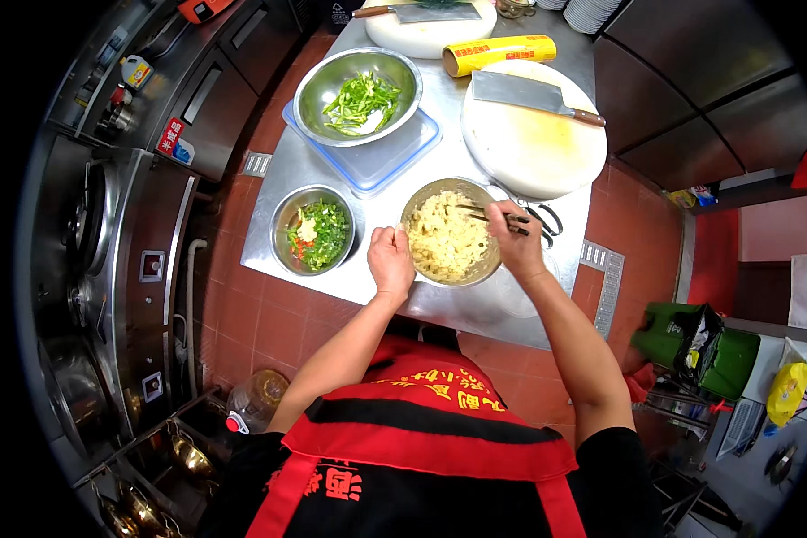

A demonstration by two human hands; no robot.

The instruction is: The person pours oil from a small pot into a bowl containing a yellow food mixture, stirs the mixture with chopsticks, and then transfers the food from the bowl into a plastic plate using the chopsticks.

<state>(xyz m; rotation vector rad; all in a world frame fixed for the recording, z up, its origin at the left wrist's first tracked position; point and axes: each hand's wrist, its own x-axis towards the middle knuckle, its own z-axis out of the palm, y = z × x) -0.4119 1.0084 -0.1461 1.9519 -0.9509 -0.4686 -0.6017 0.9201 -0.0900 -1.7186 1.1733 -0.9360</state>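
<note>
A steel bowl (pixel 418 202) of pale yellow, crumbly food (pixel 446 239) stands near the front of the steel table. My left hand (pixel 390 261) grips its left rim. Dark chopsticks (pixel 474 210) are held in my right hand (pixel 513 235), their tips in the food at the bowl's upper right. To the left, a smaller steel bowl (pixel 277 232) holds chopped greens, bits of red and a pale minced heap. Farther back, a larger steel bowl (pixel 306 91) with sliced green peppers rests on a blue-rimmed plastic lid or box (pixel 376 168).
A cleaver (pixel 518 91) lies on the round white chopping board (pixel 538 148) at right. Black-handled scissors (pixel 548 220) lie beside my right hand. Behind are a yellow film roll (pixel 501 54) and a second board (pixel 403 37) with another cleaver (pixel 437 12). A stove stands left.
</note>
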